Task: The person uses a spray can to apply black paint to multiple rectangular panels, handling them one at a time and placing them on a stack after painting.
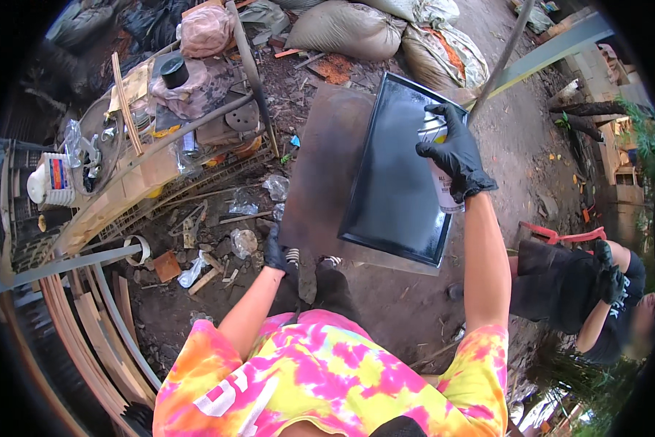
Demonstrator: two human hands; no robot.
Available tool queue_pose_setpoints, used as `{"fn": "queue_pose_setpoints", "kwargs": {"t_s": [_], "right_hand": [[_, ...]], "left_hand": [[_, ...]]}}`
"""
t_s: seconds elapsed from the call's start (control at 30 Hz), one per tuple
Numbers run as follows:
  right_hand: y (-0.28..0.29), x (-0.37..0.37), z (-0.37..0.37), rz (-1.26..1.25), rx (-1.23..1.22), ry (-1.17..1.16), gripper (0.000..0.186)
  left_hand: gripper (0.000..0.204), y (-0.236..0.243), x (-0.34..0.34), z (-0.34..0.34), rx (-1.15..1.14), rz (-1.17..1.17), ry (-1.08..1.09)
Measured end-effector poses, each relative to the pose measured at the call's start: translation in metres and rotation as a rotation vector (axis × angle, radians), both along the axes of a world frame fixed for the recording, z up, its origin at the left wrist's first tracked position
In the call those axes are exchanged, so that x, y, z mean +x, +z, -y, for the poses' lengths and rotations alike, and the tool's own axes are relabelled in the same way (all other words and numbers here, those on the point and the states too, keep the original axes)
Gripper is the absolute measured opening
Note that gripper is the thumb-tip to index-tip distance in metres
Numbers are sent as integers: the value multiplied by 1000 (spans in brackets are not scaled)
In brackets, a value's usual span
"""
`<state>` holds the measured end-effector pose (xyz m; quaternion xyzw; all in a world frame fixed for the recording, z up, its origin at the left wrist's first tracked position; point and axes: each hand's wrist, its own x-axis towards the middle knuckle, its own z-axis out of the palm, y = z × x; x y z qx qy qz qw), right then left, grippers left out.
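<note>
My right hand (455, 156) clasps spray can (444, 191): likely light, stiff, slick; best held round body. Left hand (273, 247) beside board's (316, 146) near-left corner; can't tell finger state.

R hand (459, 156), blk glove, grips a spray can (445, 193) over the R edge of a blk rimmed tray (397, 182). Tray lies on the R part of a brown sheet (314, 167), at a slight slant. L hand (272, 249), also blk glove, is at the sheet's near L corner; contact unclear. Cluttered bench (116, 204) off L w/ dk cup (174, 73) toward far end. Full sacks (346, 29) beyond sheet's far edge. Co-worker (561, 284) in blk, gloved, off R.
</note>
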<state>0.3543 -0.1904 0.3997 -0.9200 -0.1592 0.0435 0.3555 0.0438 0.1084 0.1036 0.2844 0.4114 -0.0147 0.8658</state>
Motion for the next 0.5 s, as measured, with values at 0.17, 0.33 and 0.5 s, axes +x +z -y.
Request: {"fn": "queue_pose_setpoints", "kwargs": {"t_s": [0.17, 0.33, 0.5], "right_hand": [[1, -44, 0, 28, 49, 57, 70], [7, -98, -5, -154, 63, -1, 67], [14, -152, -21, -237, 57, 10, 66]], "left_hand": [[48, 7, 37, -30, -14, 7, 11], [50, -14, 56, -54, 124, 17, 8], [49, -21, 58, -54, 79, 81, 142]]}}
